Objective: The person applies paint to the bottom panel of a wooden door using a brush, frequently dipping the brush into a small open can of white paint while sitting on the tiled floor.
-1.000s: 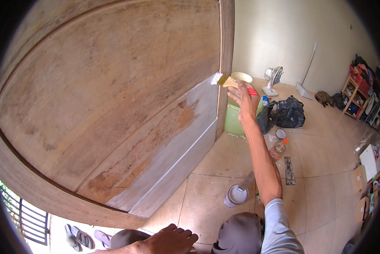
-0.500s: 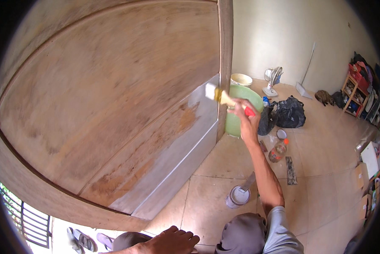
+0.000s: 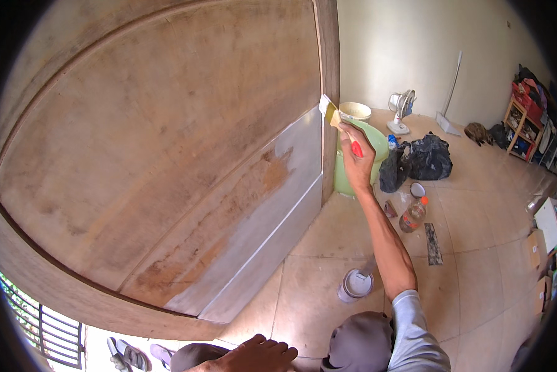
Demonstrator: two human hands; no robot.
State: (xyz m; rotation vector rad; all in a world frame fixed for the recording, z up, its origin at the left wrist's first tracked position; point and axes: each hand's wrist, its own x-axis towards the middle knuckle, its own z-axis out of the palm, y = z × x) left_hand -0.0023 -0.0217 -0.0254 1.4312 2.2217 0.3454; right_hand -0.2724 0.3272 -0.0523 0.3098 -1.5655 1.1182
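My right hand (image 3: 359,160) is closed around the wooden handle of a paintbrush (image 3: 334,116), which has a red patch near its end. The brush's white-coated bristles meet the right edge of a large brown wooden panel (image 3: 185,124), beside its upright frame (image 3: 330,68). Pale grey paint covers the panel's lower right strip, with a brighter white line along it; bare brown patches show next to the grey. My left hand (image 3: 260,354) rests by my knee, holding nothing, fingers loosely apart. An open paint can (image 3: 356,285) stands on the floor near my right knee, with a flat strip leaning at its rim.
Behind my right hand stand a green tub (image 3: 346,177) and a white bucket (image 3: 355,111). Black plastic bags (image 3: 430,158), a red-capped bottle (image 3: 413,215) and a fan (image 3: 400,113) are farther right. A cat (image 3: 478,133) lies near a shelf (image 3: 526,127). Sandals (image 3: 131,356) lie at lower left.
My right hand has swung the brush up and slightly right, from in front of the panel to its edge by the frame. My left hand has stayed by the knee.
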